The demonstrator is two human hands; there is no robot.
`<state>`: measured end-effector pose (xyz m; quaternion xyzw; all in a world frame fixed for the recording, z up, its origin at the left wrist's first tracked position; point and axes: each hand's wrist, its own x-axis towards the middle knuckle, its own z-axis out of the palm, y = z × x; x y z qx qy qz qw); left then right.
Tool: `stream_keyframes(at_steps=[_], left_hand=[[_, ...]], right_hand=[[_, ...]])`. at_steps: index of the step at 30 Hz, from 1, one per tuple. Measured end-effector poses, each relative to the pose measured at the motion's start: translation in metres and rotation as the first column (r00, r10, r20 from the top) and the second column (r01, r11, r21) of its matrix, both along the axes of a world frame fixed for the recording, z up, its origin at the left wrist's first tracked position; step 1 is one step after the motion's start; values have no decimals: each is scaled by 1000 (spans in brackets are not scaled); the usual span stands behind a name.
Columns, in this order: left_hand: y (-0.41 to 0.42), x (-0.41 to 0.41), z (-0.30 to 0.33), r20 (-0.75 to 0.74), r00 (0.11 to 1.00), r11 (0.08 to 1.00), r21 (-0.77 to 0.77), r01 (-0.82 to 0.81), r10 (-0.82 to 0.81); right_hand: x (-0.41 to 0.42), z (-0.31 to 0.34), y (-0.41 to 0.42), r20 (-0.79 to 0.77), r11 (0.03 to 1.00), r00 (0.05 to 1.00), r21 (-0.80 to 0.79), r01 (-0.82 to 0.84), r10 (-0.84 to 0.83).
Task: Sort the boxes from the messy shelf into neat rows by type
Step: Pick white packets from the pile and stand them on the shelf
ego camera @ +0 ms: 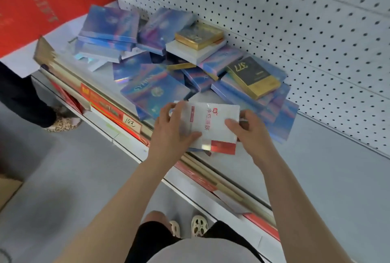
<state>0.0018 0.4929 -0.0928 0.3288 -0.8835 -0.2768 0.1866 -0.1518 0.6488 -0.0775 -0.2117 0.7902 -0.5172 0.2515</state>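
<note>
Hands, left hand (171, 127) and right hand (250, 130), grip white box (213, 125), fingers curled round its edges; sorting barely begun; next, probably start a white row on the shelf (337, 178).

Likely shop: pegboard shelf (316, 178), price tag (131, 124).

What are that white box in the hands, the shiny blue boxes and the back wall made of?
White box: likely glossy coated card, with glare and a red foil-like corner.
Blue boxes: card with holographic film, judging by the rainbow sheen.
Back wall: looks like painted metal pegboard, matte with regular holes.
</note>
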Motion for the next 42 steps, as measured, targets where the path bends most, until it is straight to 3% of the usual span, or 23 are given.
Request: stream_keyframes(at_steps=[3,7,12,16,18,21,23,27,33,35,37,39,42], left_hand=[[-21,-2,9,21,1000,988,-153,23,-20],[-63,-11,26,55,989,991,2,137,-137],[-116,-2,26,-67,978,951,227,209,-199],[-158,5,16,-186,982,910,401,101,-27],[-180,9,14,-211,977,893,446,59,41],[-205,8,17,-223,971,874,484,37,82],[-215,5,19,-224,971,868,495,36,88],[-223,-1,20,-246,964,862,505,43,96],[-221,-6,19,-280,956,853,517,69,93],[-217,-5,16,-278,958,848,522,92,67],[-212,-1,11,-268,963,838,533,114,40],[-204,2,6,-254,967,823,554,123,27],[-197,5,0,-259,964,794,597,112,59]], right_hand=[[-5,21,-17,-105,995,990,-28,-100,97],[-4,45,-52,-197,985,966,3,-170,167],[5,51,-106,-336,1000,941,24,-21,27],[-16,56,-153,-534,963,821,43,264,-201],[-37,61,-176,-570,934,809,190,302,-145],[-53,62,-210,-513,819,849,537,202,126],[-52,53,-224,-561,742,797,628,236,221],[-50,43,-225,-701,742,680,569,354,213],[-36,57,-191,-682,901,730,293,319,-36],[-28,57,-172,-574,932,793,136,337,-203],[-19,57,-154,-259,912,877,-47,407,-405],[-11,55,-142,-32,826,835,-174,536,-549],[-4,53,-127,-99,708,702,-159,688,-705]])
